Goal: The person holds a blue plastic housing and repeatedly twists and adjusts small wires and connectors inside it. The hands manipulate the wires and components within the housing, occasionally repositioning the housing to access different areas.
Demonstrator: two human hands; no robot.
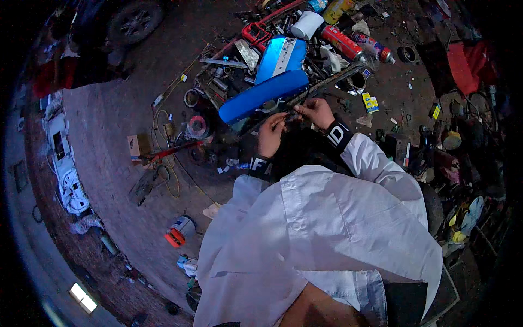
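My left hand (270, 134) and my right hand (316, 113) meet at the near edge of a cluttered tray of tools (219, 94). The fingers of both are pinched together, close to one another. A small dark piece (290, 116) lies between the fingertips, too dim to name. Just beyond my hands rests a glossy blue curved panel (264, 98). Behind it stands a second blue panel (280, 57) with a pale strip down it. Some small metal part (268, 106) shows at the lower edge of the nearer panel.
Red spray cans (342, 42), a white cup (307, 25) and a red-handled tool (255, 34) crowd the tray. On the ground are a tape roll (198, 127), a cardboard box (139, 148), cords and an orange-and-white container (180, 231). A vehicle wheel (135, 23) shows at far left.
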